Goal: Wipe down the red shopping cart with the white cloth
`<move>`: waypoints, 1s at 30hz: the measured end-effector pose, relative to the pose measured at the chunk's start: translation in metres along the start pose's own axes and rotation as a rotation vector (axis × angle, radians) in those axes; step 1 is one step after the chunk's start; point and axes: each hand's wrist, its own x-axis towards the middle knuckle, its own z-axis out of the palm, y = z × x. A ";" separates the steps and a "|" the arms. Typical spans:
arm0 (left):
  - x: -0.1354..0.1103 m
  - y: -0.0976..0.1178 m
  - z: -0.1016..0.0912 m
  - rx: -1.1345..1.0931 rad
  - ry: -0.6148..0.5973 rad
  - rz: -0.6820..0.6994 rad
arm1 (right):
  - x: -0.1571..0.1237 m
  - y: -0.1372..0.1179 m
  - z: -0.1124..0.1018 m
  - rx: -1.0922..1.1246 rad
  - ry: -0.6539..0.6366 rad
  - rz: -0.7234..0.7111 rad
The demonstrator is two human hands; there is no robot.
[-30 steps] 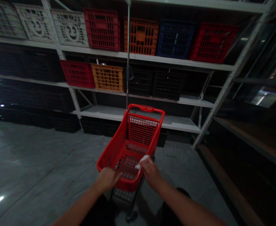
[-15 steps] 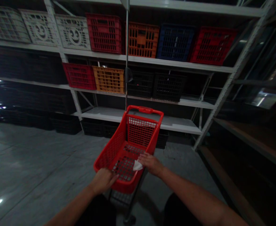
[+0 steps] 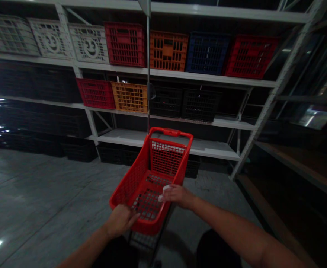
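Note:
A red plastic shopping cart (image 3: 146, 227) stands in front of me, its handle bar at the far end by the shelves. The mesh basket has only its gridded floor visible inside. My left hand (image 3: 121, 220) is closed over the near left rim of the basket, thumb on the inner side. At the right rim, my right hand (image 3: 179, 196) is closed on a crumpled white wipe (image 3: 167, 187), pressed against the basket's edge. Whether the wipe is cloth or paper I cannot tell.
A light metal shelf rack (image 3: 224, 79) runs behind the cart. It bears white crates (image 3: 89, 42), red crates (image 3: 127, 44), a blue crate (image 3: 208, 52) and black crates (image 3: 199, 104). A thin upright pole (image 3: 148, 56) rises behind the handle. More shelving (image 3: 300, 163) stands at right.
The white wipe has bunched up under my right fingers, which have shifted slightly down along the rim. My left hand has moved slightly down with the cart's near end.

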 end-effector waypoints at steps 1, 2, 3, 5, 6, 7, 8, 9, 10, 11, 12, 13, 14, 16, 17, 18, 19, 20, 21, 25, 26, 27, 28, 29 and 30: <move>-0.001 -0.001 0.001 0.007 0.000 0.003 | -0.003 0.013 -0.006 -0.017 -0.012 0.089; -0.001 -0.002 0.003 0.013 0.000 0.002 | -0.006 0.024 -0.011 -0.032 -0.027 0.173; -0.001 -0.004 0.004 0.018 -0.004 -0.002 | -0.007 0.034 -0.014 -0.041 -0.041 0.241; -0.002 -0.009 0.003 0.019 -0.013 -0.013 | -0.009 0.046 -0.016 -0.043 -0.052 0.316; -0.002 -0.012 0.002 0.018 -0.015 -0.021 | -0.009 0.049 -0.016 -0.038 -0.043 0.329; -0.002 -0.015 0.000 0.015 -0.015 -0.027 | -0.007 0.051 -0.014 -0.030 -0.029 0.334; -0.001 -0.018 -0.004 0.012 -0.017 -0.022 | -0.005 0.053 -0.013 -0.020 -0.014 0.337; -0.001 -0.021 -0.009 0.007 -0.018 -0.008 | -0.002 0.054 -0.011 -0.008 -0.003 0.341; 0.001 -0.023 -0.014 0.002 -0.009 0.008 | 0.002 0.056 -0.010 0.004 0.003 0.346; 0.003 -0.023 -0.019 -0.003 0.012 0.016 | 0.007 0.058 -0.009 0.016 0.006 0.351; 0.005 -0.020 -0.023 -0.009 0.049 0.005 | 0.011 0.061 -0.009 0.023 0.008 0.355; 0.009 -0.015 -0.027 -0.016 0.097 -0.034 | 0.016 0.063 -0.009 0.027 0.007 0.354; 0.013 -0.006 -0.029 -0.029 0.147 -0.099 | 0.020 0.065 -0.008 0.028 0.007 0.351; 0.022 0.017 -0.027 -0.057 0.199 -0.265 | 0.028 0.064 -0.006 0.023 0.012 0.348; 0.027 0.030 -0.024 -0.072 0.188 -0.327 | 0.031 0.060 -0.003 0.019 0.016 0.351; 0.031 0.042 -0.020 -0.067 0.162 -0.380 | 0.035 0.054 0.002 0.014 0.021 0.357; 0.034 0.052 -0.015 -0.045 0.136 -0.417 | 0.039 0.045 0.009 0.008 0.029 0.359; 0.037 0.060 -0.010 -0.020 0.112 -0.436 | 0.043 0.034 0.019 0.002 0.044 0.349; 0.039 0.065 -0.006 0.005 0.096 -0.441 | 0.047 0.020 0.030 -0.005 0.066 0.321; 0.037 0.066 0.002 0.024 0.087 -0.363 | 0.057 -0.031 0.070 -0.052 0.214 0.192; 0.035 0.064 0.004 0.021 0.101 -0.342 | 0.056 -0.038 0.075 -0.071 0.232 0.176; 0.033 0.062 0.005 0.018 0.119 -0.323 | 0.055 -0.040 0.076 -0.089 0.232 0.155; 0.030 0.060 0.006 0.018 0.140 -0.309 | 0.052 -0.039 0.073 -0.105 0.219 0.132; 0.028 0.059 0.008 0.022 0.159 -0.300 | 0.048 -0.033 0.067 -0.117 0.199 0.111; 0.025 0.057 0.009 0.027 0.173 -0.293 | 0.042 -0.024 0.059 -0.127 0.182 0.105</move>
